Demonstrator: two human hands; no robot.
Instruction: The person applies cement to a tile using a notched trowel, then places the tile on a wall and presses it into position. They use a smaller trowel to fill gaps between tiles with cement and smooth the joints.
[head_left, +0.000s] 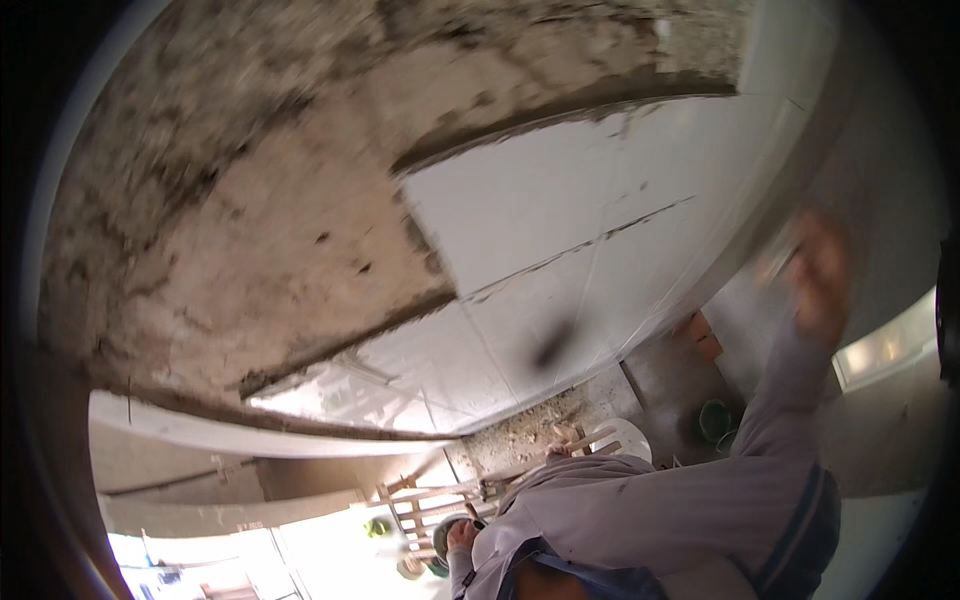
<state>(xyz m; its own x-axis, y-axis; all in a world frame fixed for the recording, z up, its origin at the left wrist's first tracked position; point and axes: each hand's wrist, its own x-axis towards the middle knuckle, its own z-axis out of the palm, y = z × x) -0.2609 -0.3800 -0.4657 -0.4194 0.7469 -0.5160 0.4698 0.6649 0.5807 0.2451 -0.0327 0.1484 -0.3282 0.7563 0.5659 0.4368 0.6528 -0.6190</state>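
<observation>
My right hand (822, 275) is raised at the right, beside the tiled wall, and smeared by motion. A small pale thing shows at its fingers, too blurred to name. Low in the view my left hand (461, 535), small and partly hidden by my sleeve, lies with bent fingers at the rim of a dark round container (443, 540). Large white tiles (520, 220) cover part of the wall, with dark smears along their joints. Bare, rough plaster (290, 240) adjoins them in a stepped edge. A dark blurred spot (553, 345) appears in front of the lower tiles.
Below the wall stands a wooden slatted frame (430, 508), close to my left arm. A white round bucket or tub (622, 438) and a green container (714, 420) rest on the floor. Rubble (530, 430) lies along the wall's foot. Bright light enters at the lower left.
</observation>
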